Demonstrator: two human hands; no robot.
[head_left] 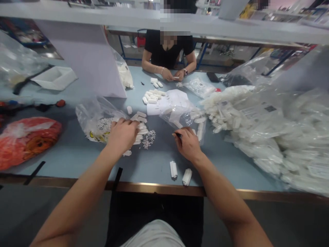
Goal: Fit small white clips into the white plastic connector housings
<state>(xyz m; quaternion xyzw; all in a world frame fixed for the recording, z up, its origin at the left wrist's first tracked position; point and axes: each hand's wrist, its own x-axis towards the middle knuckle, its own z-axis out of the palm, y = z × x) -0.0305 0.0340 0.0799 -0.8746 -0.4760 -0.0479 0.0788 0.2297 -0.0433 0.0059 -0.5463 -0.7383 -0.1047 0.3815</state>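
Observation:
My left hand (122, 133) reaches over a row of white oblong plastic pieces (142, 129), its fingers bent down; the fingertips are hidden among them. Beside it lies a heap of tiny white parts (149, 139). A clear bag (99, 120) with more tiny white parts is just left of that hand. My right hand (188, 143) is closed, with a small dark thing (178, 134) at thumb and forefinger; its kind is not clear. Near its fingers lies a clear bag (180, 118) with white pieces. Two white pieces (173, 169) rest close to the table's front edge.
Large clear bags of white parts (257, 120) fill the right side. A red bag (31, 140) lies at the left. Across the table a person's hands (172, 75) hold a white piece, near more white pieces (153, 96) and a paper sheet (177, 98). A shelf (133, 19) spans above.

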